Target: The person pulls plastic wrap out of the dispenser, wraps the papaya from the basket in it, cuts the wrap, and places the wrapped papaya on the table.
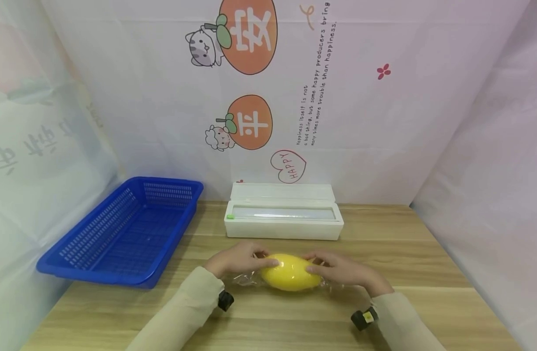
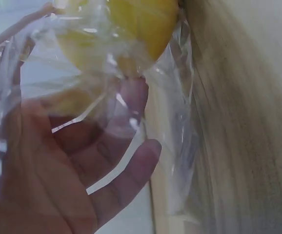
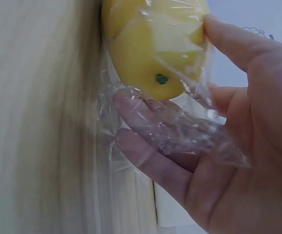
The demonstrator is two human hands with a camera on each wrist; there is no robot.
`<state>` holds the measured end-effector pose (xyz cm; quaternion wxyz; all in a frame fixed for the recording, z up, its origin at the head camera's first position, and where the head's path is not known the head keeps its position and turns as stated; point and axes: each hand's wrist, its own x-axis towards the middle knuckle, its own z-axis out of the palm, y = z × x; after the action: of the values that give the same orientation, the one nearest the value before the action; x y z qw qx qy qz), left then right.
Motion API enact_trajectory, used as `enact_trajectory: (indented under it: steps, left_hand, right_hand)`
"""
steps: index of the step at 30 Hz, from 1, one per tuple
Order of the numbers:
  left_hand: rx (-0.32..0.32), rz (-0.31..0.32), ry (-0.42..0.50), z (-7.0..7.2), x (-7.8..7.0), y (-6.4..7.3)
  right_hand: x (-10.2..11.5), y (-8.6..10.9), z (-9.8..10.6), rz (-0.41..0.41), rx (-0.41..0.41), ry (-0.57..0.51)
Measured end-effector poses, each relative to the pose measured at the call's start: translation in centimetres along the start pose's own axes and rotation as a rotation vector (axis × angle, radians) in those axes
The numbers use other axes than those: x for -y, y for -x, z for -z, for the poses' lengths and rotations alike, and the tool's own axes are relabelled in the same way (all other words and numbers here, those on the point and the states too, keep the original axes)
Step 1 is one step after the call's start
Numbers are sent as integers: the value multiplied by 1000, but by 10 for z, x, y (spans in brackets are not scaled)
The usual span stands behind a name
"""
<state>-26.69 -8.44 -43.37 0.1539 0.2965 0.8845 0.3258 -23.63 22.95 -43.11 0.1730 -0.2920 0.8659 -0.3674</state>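
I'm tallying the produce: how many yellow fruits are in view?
1: the yellow fruit, in clear film, held between the left hand and right hand, in front of the white box.

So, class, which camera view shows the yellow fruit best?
The head view, because nearly all the yellow fruit shows, end to end. Both wrist views crop it at the top: the left shows one end through clear wrap, the right the other end, with its green tip.

Soft, bright light is filling the head view, glinting on the yellow fruit (image 1: 291, 274) and casting faint shadows on the bench (image 1: 273, 329). Both wrist views are looking dimmer and softer, with highlights streaking the clear film (image 2: 182, 124).
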Motion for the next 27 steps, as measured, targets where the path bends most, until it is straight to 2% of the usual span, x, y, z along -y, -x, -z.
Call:
enact_trajectory:
  steps: [5, 8, 10, 13, 15, 18, 22, 27]
  left_hand:
    - [29, 23, 47, 6, 9, -7]
    - [14, 17, 50, 12, 6, -9]
    - [-17, -27, 16, 15, -3, -8]
    - [-101, -163, -122, 15, -25, -3]
    - [-174, -265, -234, 9, -38, 0]
    - [-257, -348, -399, -3, -51, 7]
    - [-317, -347, -519, -14, -49, 13]
    - [-327, -296, -516, -22, -38, 13]
  right_hand:
    - [-2, -6, 4, -67, -3, -25]
    - [-5, -9, 5, -94, -5, -18]
    - [-6, -11, 6, -102, -7, -2]
    - [-9, -14, 6, -113, -7, 8]
    - [-10, -14, 6, -120, -2, -7]
    - [-9, -15, 6, -132, -1, -26]
    - [-9, -15, 6, -145, -8, -24]
    - [-7, -11, 7, -159, -26, -26]
